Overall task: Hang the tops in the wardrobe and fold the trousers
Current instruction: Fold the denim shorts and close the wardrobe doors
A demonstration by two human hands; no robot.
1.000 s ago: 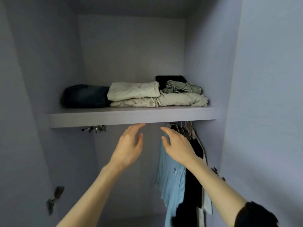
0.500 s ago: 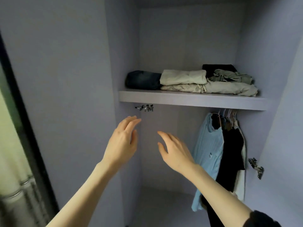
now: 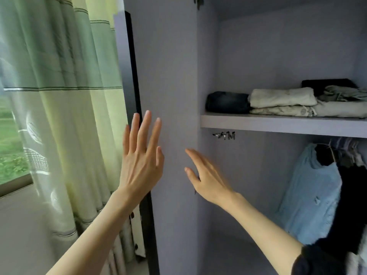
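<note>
Left hand (image 3: pixel 140 155) raised upright in front of the open wardrobe door (image 3: pixel 170 96), back of hand to camera, fingers straight and spread, holding nothing; contact with the door panel cannot be told. Right hand (image 3: pixel 206 175) reaches forward lower down, just right of the door's inner edge, fingers extended and relaxed, slightly blurred, empty too. Right forearm runs in from lower right with a dark sleeve (image 3: pixel 317 261) at the frame edge.

Shelf (image 3: pixel 278 125) sits up and right of both hands, well apart from them. On the shelf: dark folded jeans (image 3: pixel 226 102) at its left end, stacked pale folded trousers (image 3: pixel 282 102) beside them, a black folded item (image 3: pixel 327 85) behind. Below the shelf, at its right: light blue top (image 3: pixel 309 195) on a hanger, black top (image 3: pixel 353 205) just right of it, touching. Both tops well apart from the right hand. Green curtain (image 3: pixel 59 96) left of the door.
</note>
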